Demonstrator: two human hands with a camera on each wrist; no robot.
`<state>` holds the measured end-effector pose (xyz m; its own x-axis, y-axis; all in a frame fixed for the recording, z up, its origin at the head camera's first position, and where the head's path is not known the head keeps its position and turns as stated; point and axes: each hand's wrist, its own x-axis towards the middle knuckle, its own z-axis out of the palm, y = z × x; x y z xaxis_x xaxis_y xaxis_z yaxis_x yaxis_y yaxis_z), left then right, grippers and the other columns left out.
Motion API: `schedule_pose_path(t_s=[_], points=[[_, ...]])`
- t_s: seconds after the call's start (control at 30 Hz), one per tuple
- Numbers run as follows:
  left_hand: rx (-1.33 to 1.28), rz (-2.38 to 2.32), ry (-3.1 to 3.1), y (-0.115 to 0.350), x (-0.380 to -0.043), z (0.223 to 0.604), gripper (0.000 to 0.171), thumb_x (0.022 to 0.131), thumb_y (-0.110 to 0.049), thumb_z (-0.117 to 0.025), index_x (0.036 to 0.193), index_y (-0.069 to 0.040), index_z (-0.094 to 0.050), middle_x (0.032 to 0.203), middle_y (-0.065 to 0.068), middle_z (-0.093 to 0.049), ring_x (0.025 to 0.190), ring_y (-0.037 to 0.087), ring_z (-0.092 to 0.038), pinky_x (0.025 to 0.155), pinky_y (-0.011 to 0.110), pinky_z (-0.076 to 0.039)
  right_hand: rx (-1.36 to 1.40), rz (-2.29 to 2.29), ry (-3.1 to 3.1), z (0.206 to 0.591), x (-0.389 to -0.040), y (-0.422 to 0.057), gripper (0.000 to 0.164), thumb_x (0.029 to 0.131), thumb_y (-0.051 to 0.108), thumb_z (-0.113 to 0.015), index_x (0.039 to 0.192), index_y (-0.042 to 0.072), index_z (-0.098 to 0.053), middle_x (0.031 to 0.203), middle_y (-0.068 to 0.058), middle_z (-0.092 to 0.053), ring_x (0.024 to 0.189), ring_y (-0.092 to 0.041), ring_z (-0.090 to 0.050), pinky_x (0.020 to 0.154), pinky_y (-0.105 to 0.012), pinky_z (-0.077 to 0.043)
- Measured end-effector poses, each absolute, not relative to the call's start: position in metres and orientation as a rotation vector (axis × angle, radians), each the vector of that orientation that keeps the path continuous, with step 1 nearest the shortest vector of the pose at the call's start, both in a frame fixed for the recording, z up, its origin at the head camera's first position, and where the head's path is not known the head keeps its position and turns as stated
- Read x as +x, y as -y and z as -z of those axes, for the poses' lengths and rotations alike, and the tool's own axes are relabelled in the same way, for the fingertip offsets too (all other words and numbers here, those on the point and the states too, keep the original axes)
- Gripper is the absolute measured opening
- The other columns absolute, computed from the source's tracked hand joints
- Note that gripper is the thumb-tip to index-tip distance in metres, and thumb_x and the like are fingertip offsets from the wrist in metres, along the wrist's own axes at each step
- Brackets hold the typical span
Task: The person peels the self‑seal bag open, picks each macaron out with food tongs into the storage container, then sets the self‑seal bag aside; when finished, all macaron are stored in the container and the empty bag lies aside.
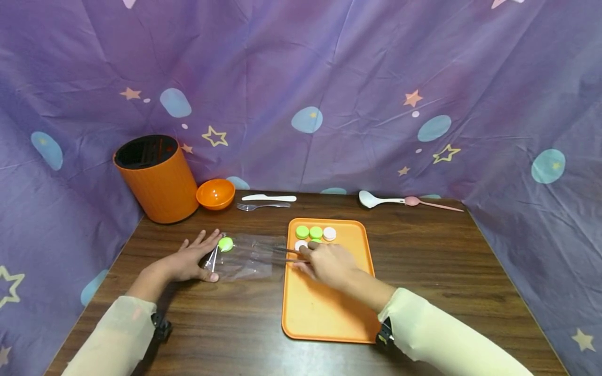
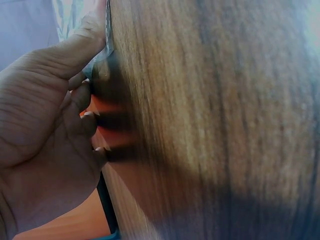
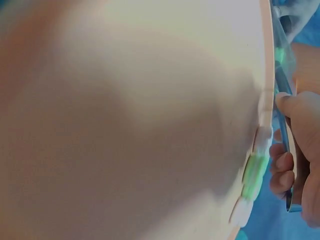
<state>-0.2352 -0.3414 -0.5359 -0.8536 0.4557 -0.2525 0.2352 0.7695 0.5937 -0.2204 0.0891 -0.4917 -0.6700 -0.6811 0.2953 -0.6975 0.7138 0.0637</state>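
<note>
A clear plastic bag [image 1: 249, 266] lies flat on the table, left of the orange tray [image 1: 324, 313]. One green macaron [image 1: 225, 244] shows through the plastic at the bag's left end. My left hand [image 1: 190, 261] rests over that end, fingers and thumb spread, with the thumb at the near corner. My right hand [image 1: 331, 266] grips metal tongs [image 3: 285, 135] above the tray's left edge. The two arms of the tongs point left, overlapping the right part of the bag. Green macarons [image 1: 302, 232] and white macarons [image 1: 330, 233] sit in the tray's far part, some hidden by the right hand.
Behind my left hand stand an orange knife block [image 1: 162, 190] and an orange bowl [image 1: 216, 195]. A white knife [image 1: 268, 198] and a fork [image 1: 263, 207] lie behind the bag. At the back right are a white ladle [image 1: 371, 200] and a pink spoon [image 1: 430, 203].
</note>
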Motion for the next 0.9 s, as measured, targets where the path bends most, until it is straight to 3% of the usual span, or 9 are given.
schedule_pose_path(t_s=[0.4,0.57,0.77,0.9], points=[[0.508,-0.769,-2.588,0.338,-0.231,0.527,0.136,0.075,-0.08,-0.083,0.179,-0.027,-0.013,0.187,0.012,0.001,0.171,0.052,0.012,0.128,0.084,0.011,1.131,-0.07,2.625,0.493,-0.226,-0.047,0.037,0.11,0.048,-0.065,0.112,0.013,-0.076,0.094,-0.003,-0.074,0.076,-0.022,-0.076,0.058,-0.042,-0.063],[0.507,-0.747,-2.596,0.336,-0.231,0.527,0.132,0.079,-0.073,-0.085,0.18,-0.027,-0.012,0.188,0.012,0.001,0.171,0.051,0.011,0.13,0.082,0.009,1.136,-0.089,2.606,0.494,-0.228,-0.035,0.037,0.11,0.047,-0.067,0.109,0.012,-0.076,0.103,-0.004,-0.078,0.085,-0.022,-0.078,0.062,-0.042,-0.065],[0.546,-0.759,-2.604,0.336,-0.229,0.526,0.127,0.083,-0.065,-0.086,0.179,-0.023,-0.014,0.187,0.014,0.0,0.171,0.053,0.009,0.129,0.083,0.007,1.136,-0.071,2.573,0.496,-0.229,-0.028,0.034,0.109,0.045,-0.069,0.106,0.012,-0.076,0.102,-0.004,-0.079,0.078,-0.022,-0.078,0.058,-0.04,-0.064],[0.515,-0.746,-2.604,0.336,-0.229,0.525,0.131,0.08,-0.071,-0.085,0.179,-0.023,-0.014,0.187,0.014,-0.001,0.171,0.052,0.008,0.13,0.082,0.007,1.111,-0.055,2.569,0.498,-0.23,-0.024,0.034,0.108,0.045,-0.069,0.107,0.012,-0.076,0.102,-0.003,-0.08,0.076,-0.022,-0.078,0.056,-0.039,-0.063]])
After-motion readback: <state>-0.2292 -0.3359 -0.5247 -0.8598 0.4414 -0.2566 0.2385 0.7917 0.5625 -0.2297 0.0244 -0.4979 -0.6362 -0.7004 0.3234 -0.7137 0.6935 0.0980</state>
